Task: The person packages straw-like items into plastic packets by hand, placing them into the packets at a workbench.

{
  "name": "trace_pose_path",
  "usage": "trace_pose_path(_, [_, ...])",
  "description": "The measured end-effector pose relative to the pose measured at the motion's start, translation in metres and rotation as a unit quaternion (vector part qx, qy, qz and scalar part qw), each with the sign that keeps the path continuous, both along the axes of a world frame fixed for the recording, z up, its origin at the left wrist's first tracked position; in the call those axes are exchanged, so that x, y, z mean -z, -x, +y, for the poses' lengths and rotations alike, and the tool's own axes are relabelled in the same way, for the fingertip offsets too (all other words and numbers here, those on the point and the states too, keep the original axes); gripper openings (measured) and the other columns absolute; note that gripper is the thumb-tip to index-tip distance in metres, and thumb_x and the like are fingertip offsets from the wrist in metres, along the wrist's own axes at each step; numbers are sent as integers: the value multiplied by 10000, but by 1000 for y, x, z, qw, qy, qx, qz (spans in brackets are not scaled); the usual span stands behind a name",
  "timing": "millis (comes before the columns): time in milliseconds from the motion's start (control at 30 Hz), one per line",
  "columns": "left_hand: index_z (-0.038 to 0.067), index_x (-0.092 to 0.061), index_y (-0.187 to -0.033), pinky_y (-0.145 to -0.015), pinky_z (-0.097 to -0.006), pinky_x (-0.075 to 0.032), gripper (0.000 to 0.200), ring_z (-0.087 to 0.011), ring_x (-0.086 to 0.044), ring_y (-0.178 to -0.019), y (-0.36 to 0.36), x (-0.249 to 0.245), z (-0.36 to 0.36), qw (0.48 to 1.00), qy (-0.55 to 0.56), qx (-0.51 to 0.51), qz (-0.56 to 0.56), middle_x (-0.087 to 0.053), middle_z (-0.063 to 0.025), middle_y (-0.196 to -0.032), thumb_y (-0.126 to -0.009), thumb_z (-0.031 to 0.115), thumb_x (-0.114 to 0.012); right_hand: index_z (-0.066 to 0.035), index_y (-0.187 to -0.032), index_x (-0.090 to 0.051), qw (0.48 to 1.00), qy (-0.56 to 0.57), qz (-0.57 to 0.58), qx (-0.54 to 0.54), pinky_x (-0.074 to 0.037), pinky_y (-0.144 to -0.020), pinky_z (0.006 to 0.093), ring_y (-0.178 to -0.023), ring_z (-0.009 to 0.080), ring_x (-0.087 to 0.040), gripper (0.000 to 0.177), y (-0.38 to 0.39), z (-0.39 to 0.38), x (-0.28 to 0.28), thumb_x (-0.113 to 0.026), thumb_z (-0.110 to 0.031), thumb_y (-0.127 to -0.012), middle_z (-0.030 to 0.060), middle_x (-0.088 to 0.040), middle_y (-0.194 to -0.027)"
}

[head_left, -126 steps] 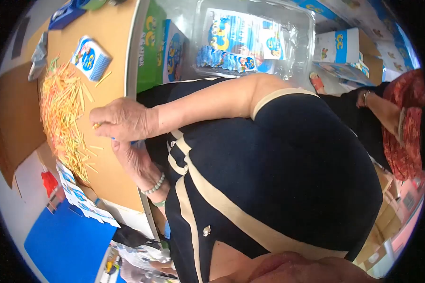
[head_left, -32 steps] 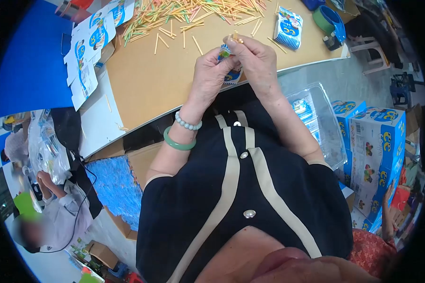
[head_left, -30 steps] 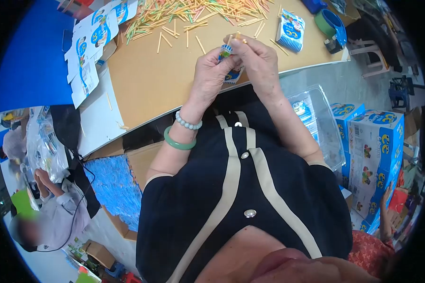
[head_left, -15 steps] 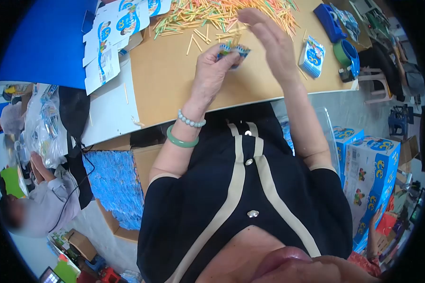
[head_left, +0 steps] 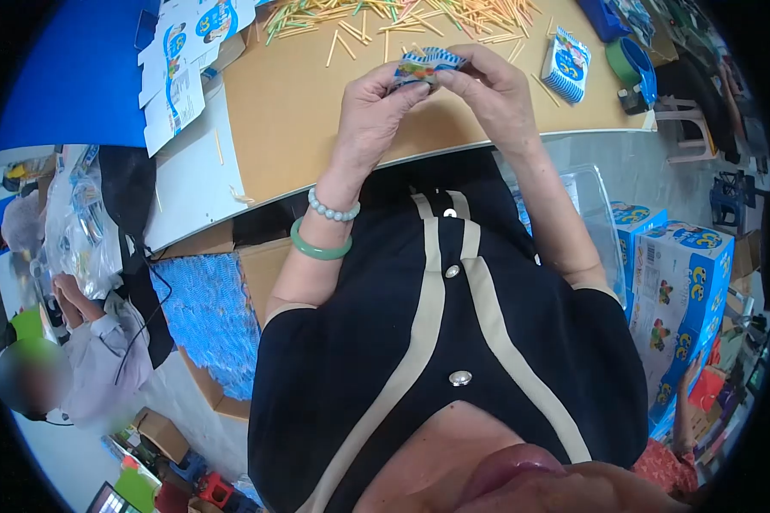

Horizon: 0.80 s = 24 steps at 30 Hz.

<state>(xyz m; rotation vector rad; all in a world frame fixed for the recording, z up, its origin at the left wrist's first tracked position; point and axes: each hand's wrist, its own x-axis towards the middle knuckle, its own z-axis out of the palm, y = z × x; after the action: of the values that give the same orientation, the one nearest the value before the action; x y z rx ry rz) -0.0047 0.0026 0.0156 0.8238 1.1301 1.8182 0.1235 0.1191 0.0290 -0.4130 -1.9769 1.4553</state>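
Observation:
Both my hands hold a small printed packet (head_left: pixel 425 70) with a blue-and-white striped edge, just above the table. My left hand (head_left: pixel 373 109) pinches its left side, thumb in front. At the right end, the thumb and fingers of my right hand (head_left: pixel 498 96) are closed on it. Whether the packet's mouth is open cannot be made out. Beyond my hands lies a heap of thin coloured sticks (head_left: pixel 402 19), mostly yellow and orange. A filled-looking packet (head_left: pixel 566 68) with the same stripes rests to the right of my right hand.
Flattened printed cartons (head_left: pixel 175 75) lie at the table's left. A green tape roll on a dispenser (head_left: pixel 629 64) stands near the right corner. Below left is a carton of blue packets (head_left: pixel 205 329); stacked printed boxes (head_left: pixel 680 291) stand right. A person (head_left: pixel 94 350) sits at the left.
My right hand has come down from beside the heap, where it was open, and now grips the packet. Sticks that poked up from the packet no longer show clearly. The view has shifted slightly.

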Motion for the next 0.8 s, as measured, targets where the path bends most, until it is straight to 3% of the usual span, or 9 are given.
trace_pose_path(67, [-8, -638, -1047, -763, -207, -495, 215, -72, -600, -850, -9, -11, -1, 1000, -26, 8, 10, -655, -19, -946, -832, -20, -639, -3, -1103, -610, 1000, 8, 7, 0, -477, -815, 255, -925, 113, -583, 269, -7, 2, 2, -644, -79, -848, 51, -635, -999])
trace_pose_path(100, [-8, -638, -1047, -763, -207, -495, 215, -72, -600, -850, -9, -9, 1, 999, -25, 18, 14, -655, -19, -946, -832, -20, -639, -2, -1087, -610, 999, -43, -4, 7, -475, -800, 251, -903, 105, -581, 257, -7, 5, 3, -648, -82, -845, 45, -634, -980])
trace_pose_path(167, [-6, -637, -1048, -768, -213, -495, 233, -76, -603, -843, -5, 6, 7, 995, 68, 19, 75, -656, -19, -942, -817, -27, -650, 0, -1054, -610, 989, -140, -35, 29, -472, -772, 242, -858, 88, -578, 236, -12, 6, 6, -656, -87, -839, 34, -631, -943])
trace_pose_path(200, [-5, -637, -1049, -770, -217, -495, 242, -78, -605, -839, -7, 14, 8, 987, 116, 24, 105, -657, -19, -940, -809, -31, -655, 0, -1054, -610, 989, -133, -37, 47, -472, -772, 242, -858, 88, -578, 236, -17, 3, 8, -656, -87, -839, 34, -631, -943])
trace_pose_path(300, [-6, -633, -1054, -768, -223, -495, 245, -84, -606, -834, -18, 20, 10, 992, 102, 41, 69, -658, -18, -939, -811, -29, -656, 4, -1025, -603, 999, 46, -10, 3, -467, -758, 240, -832, 87, -576, 215, -20, -4, 14, -655, -87, -837, 45, -630, -896])
trace_pose_path(333, [-6, -630, -1056, -766, -225, -494, 247, -87, -607, -831, -20, 19, 9, 994, 93, 34, 51, -658, -18, -939, -812, -27, -656, 4, -1025, -603, 999, 51, -5, 6, -467, -758, 240, -832, 87, -576, 215, -24, -4, 12, -655, -87, -837, 45, -630, -896])
trace_pose_path(467, [-8, -626, -1058, -756, -225, -493, 230, -82, -603, -819, -33, 0, 6, 994, 54, 11, 99, -658, -22, -934, -829, -21, -638, -12, -1073, -578, 998, 37, -50, -14, -466, -754, 241, -843, 105, -573, 249, -37, 0, 0, -644, -78, -842, 52, -616, -894])
trace_pose_path(567, [-9, -626, -1065, -751, -226, -492, 225, -81, -602, -825, -38, -3, 13, 996, 49, 5, 68, -658, -27, -940, -840, -18, -626, -29, -1106, -559, 986, -162, 1, 36, -466, -741, 242, -819, 111, -571, 273, -39, 5, 7, -629, -68, -845, 53, -596, -848])
trace_pose_path(800, [-1, -626, -1064, -755, -227, -483, 223, -91, -597, -850, -37, 6, 15, 997, 72, 32, 25, -654, -40, -947, -841, -20, -623, -24, -1075, -562, 991, -98, -31, 83, -466, -699, 260, -789, 132, -572, 258, -38, 0, 18, -632, -61, -830, 72, -579, -817])
